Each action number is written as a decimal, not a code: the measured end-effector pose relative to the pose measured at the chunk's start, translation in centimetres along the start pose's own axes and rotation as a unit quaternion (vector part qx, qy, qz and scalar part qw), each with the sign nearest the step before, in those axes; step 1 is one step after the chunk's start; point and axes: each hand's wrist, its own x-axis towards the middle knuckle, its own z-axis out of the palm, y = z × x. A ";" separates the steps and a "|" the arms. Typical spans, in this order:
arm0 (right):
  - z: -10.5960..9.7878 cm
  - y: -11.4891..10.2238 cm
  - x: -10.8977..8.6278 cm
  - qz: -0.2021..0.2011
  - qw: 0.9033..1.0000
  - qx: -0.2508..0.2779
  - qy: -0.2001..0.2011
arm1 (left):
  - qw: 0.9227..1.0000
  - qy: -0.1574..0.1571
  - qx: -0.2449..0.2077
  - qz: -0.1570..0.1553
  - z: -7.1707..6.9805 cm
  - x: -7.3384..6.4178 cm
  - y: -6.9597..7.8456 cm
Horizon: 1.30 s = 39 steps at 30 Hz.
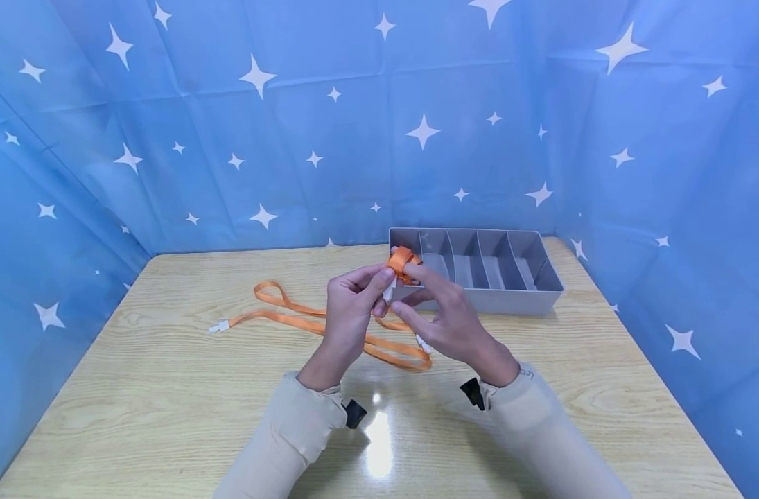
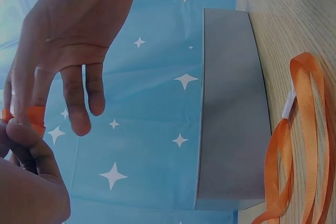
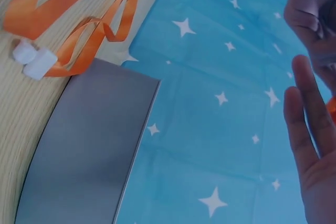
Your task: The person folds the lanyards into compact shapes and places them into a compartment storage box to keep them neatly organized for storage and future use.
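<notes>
Above the table, both hands hold an orange lanyard [image 1: 403, 259], its flat strap wound into a compact roll. The left hand [image 1: 354, 298] pinches the roll's near side, thumb against a white plastic end piece [image 1: 389, 290]. From the right, the right hand [image 1: 444, 315] holds the roll with its index finger and thumb. Two of its other fingers [image 2: 76, 100] extend straight in the left wrist view. Fingers partly cover the roll in both wrist views. Below the hands, more orange lanyard strap [image 1: 292, 320] lies in loose loops, with a white clip [image 1: 220, 326] at its left end.
Behind the hands stands a grey divided box [image 1: 510, 299] with several compartments, its left end partly hidden by the roll. Another white clip [image 3: 39, 62] lies by the box. A blue star-patterned curtain [image 1: 329, 138] surrounds the wooden table [image 1: 136, 388] at the back and sides.
</notes>
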 end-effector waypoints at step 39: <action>0.1 -0.7 -0.8 0.091 0.980 0.175 -0.010 | 0.987 0.029 0.121 0.101 -0.3 1.0 -1.0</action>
